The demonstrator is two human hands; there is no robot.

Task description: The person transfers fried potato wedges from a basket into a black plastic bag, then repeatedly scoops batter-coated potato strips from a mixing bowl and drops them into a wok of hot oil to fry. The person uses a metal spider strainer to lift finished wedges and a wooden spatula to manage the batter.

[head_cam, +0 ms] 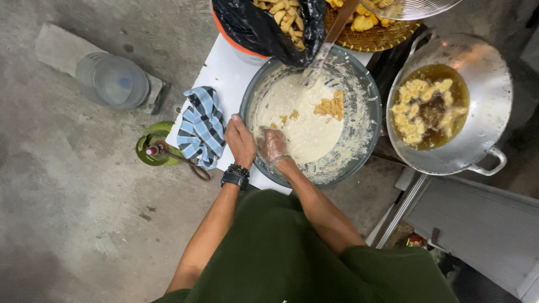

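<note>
My right hand (273, 146), gloved in thin plastic and smeared, is dipped in pale batter (303, 126), fingers loosely curled; whether it holds anything I cannot tell. My left hand (240, 140) grips the rim of the grey mixing bowl (368, 101). Sliced pieces (331, 105) float in the batter; fritters (421, 109) fry in the wok (483, 73) alongside.

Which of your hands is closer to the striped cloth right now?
Left. The left hand rests on the near rim of the batter bowl, right beside the blue striped cloth. The right hand is farther away, inside the bowl in the batter.
</note>
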